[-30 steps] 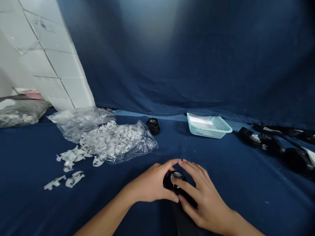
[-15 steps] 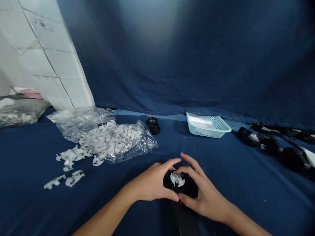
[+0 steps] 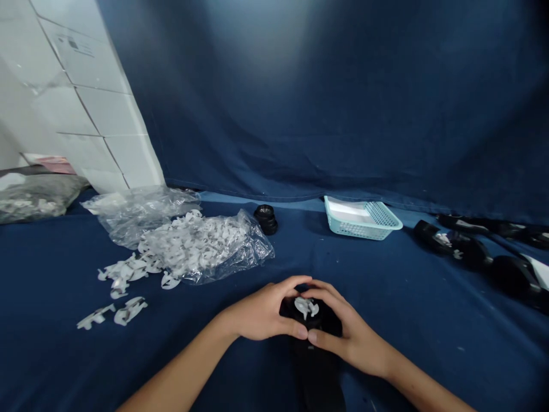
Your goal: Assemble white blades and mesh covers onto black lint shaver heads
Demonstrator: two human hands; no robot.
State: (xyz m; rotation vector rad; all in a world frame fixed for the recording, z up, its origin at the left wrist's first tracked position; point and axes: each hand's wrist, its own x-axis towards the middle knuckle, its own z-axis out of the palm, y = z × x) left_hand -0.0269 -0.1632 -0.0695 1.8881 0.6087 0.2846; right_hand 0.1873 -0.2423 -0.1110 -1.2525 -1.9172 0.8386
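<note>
My left hand (image 3: 268,312) and my right hand (image 3: 343,329) curve around a black round part (image 3: 300,321) from both sides. Their thumbs nearly meet at the front, and the fingertips come together behind it. In the middle of the round part lies a white plastic clip (image 3: 306,307). A long black piece (image 3: 317,375) extends from below the hands toward me; whether it is joined to the round part I cannot tell. To the left, several white clips (image 3: 193,246) spill from a clear plastic bag (image 3: 253,252), with two loose clips (image 3: 130,311) closer to me.
A short stack of black rings (image 3: 266,218) stands beyond the bag. Farther right is a light blue basket (image 3: 364,230) with white paper inside. Black assemblies (image 3: 472,254) lie along the right edge. Another filled bag (image 3: 43,197) sits at far left, below white boxes (image 3: 98,109).
The white clip has turned inside the round part. Both hands have shifted slightly up and left, and the right index finger has come down against the left fingertips.
</note>
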